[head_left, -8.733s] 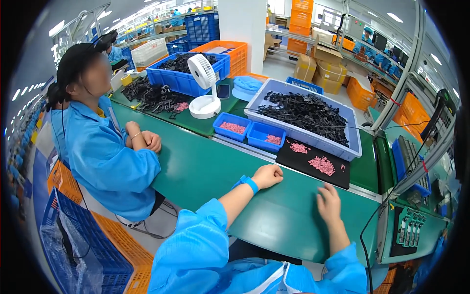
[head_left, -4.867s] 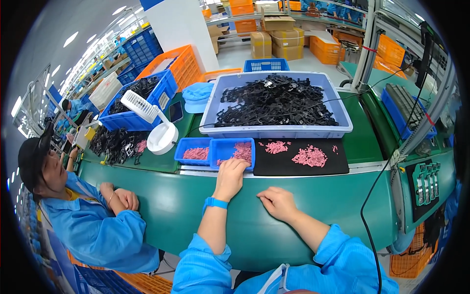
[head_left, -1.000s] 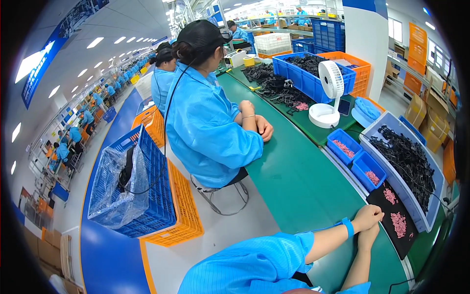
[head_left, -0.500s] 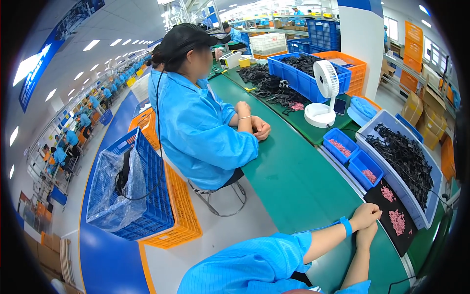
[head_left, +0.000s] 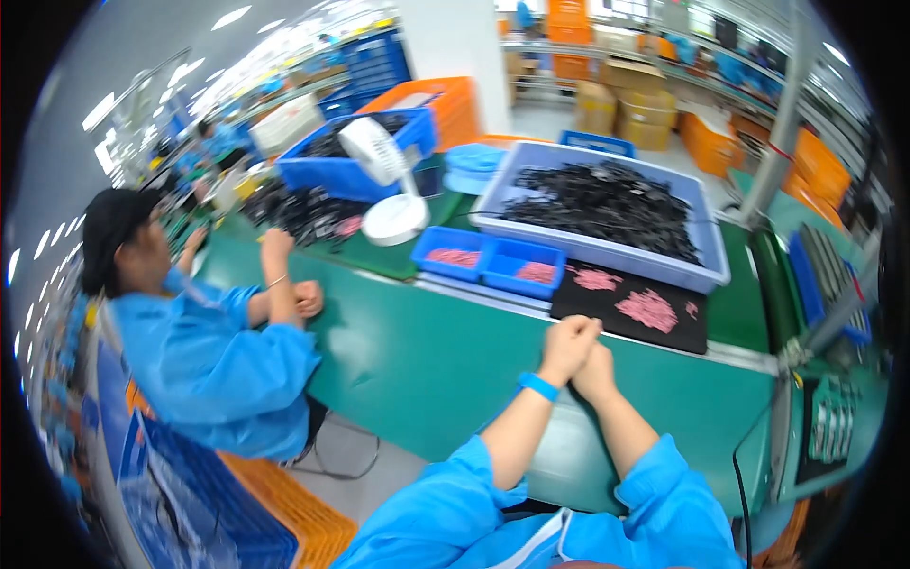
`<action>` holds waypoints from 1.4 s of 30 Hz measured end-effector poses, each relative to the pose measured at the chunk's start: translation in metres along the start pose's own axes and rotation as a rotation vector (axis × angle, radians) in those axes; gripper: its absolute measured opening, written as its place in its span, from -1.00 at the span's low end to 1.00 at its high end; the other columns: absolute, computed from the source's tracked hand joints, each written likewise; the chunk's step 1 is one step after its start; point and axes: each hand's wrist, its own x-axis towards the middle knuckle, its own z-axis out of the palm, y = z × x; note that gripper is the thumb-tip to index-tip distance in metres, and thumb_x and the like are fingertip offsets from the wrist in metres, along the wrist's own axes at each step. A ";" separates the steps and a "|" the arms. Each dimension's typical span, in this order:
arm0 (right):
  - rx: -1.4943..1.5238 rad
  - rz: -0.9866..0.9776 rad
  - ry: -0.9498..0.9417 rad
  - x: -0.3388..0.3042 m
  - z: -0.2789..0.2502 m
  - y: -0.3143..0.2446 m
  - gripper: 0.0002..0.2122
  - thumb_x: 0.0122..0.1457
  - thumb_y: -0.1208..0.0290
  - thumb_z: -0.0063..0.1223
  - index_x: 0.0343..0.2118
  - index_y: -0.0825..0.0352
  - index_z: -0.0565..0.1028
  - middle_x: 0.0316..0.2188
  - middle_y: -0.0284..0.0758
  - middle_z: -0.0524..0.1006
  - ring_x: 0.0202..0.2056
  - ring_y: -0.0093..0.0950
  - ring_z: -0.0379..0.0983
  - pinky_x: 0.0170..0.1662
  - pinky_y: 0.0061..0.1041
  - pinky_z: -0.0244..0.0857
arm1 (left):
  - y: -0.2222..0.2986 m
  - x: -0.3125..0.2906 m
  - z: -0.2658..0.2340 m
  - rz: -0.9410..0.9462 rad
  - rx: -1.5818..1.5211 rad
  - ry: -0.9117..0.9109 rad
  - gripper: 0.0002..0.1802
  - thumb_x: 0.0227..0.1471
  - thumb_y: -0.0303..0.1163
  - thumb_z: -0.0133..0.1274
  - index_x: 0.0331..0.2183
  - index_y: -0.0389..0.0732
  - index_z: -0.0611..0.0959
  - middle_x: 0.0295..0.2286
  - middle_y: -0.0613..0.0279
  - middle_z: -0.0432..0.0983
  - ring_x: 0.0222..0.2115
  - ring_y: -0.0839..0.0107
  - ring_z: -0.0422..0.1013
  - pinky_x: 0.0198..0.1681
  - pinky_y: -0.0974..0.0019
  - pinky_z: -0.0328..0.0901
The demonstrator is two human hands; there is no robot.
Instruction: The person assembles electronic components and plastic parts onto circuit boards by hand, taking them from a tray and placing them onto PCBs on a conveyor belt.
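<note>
My left hand [head_left: 568, 347] and my right hand [head_left: 595, 374] meet over the green work table, fingers curled in and pressed together. Whatever lies between the fingertips is hidden or too small to make out. A blue band [head_left: 538, 386] circles my left wrist. Just beyond my hands lies a black mat [head_left: 671, 334] with a pile of small pink parts [head_left: 648, 310] and a smaller heap beside it. Two small blue bins [head_left: 453, 253] holding pink pieces stand left of the mat. Behind it, a large pale-blue tray [head_left: 713, 270] is filled with black plastic parts [head_left: 607, 204].
A co-worker [head_left: 209, 370] in a blue smock sits at my left, arms over the table [head_left: 398, 379]. A white fan [head_left: 396, 220], a blue crate [head_left: 327, 175] and loose black parts [head_left: 303, 213] stand farther back. A metal post [head_left: 779, 123] rises at the right.
The view has swung to the right, so the tray and mat now sit nearer the middle. My hands stay together by the mat. The co-worker's hands have come apart, one reaching farther away.
</note>
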 end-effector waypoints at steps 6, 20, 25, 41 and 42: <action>0.107 0.023 -0.014 0.001 -0.001 -0.007 -0.83 0.01 0.38 -0.03 -0.39 0.36 0.50 -0.40 0.01 0.54 -0.35 -0.04 0.49 -0.32 -0.11 0.36 | 0.003 0.001 -0.006 -0.031 -0.029 -0.027 -0.72 0.07 -0.30 0.06 -0.52 -0.30 0.66 -0.60 0.32 0.54 -0.52 0.61 0.38 -0.42 0.44 0.27; -0.210 0.094 0.361 -0.007 -0.133 0.088 -0.86 0.01 0.59 0.03 -0.38 0.23 0.57 -0.41 -0.28 0.49 -0.32 -0.26 0.46 -0.24 -0.35 0.35 | 0.010 -0.006 -0.007 0.044 0.224 -0.047 -0.70 0.06 -0.24 0.06 -0.55 -0.24 0.67 -0.60 0.17 0.53 -0.54 0.36 0.45 -0.43 0.33 0.29; -0.266 0.014 0.347 -0.006 -0.129 0.092 -0.75 -0.01 0.61 0.02 -0.32 0.12 0.61 -0.43 -0.36 0.46 -0.31 -0.34 0.44 -0.25 -0.41 0.35 | 0.009 -0.007 -0.006 0.064 0.278 -0.081 -0.69 0.07 -0.23 0.05 -0.56 -0.22 0.67 -0.59 0.17 0.52 -0.50 0.32 0.45 -0.40 0.31 0.29; -0.037 -0.004 0.368 -0.006 -0.134 0.101 -0.84 -0.11 0.63 0.01 -0.50 0.22 0.59 -0.44 -0.32 0.48 -0.36 -0.34 0.46 -0.29 -0.42 0.36 | 0.015 0.000 -0.036 0.135 0.364 -0.444 -0.81 -0.01 -0.32 0.11 -0.37 -0.23 0.65 -0.41 0.13 0.55 -0.35 0.33 0.46 -0.24 0.33 0.33; -0.069 -0.028 0.352 -0.007 -0.135 0.104 -0.84 -0.11 0.63 0.00 -0.50 0.24 0.58 -0.44 -0.31 0.48 -0.35 -0.33 0.46 -0.29 -0.41 0.36 | 0.029 -0.001 -0.039 0.005 0.423 -0.535 -0.78 -0.01 -0.30 0.11 -0.34 -0.25 0.65 -0.40 0.12 0.56 -0.34 0.31 0.47 -0.24 0.33 0.34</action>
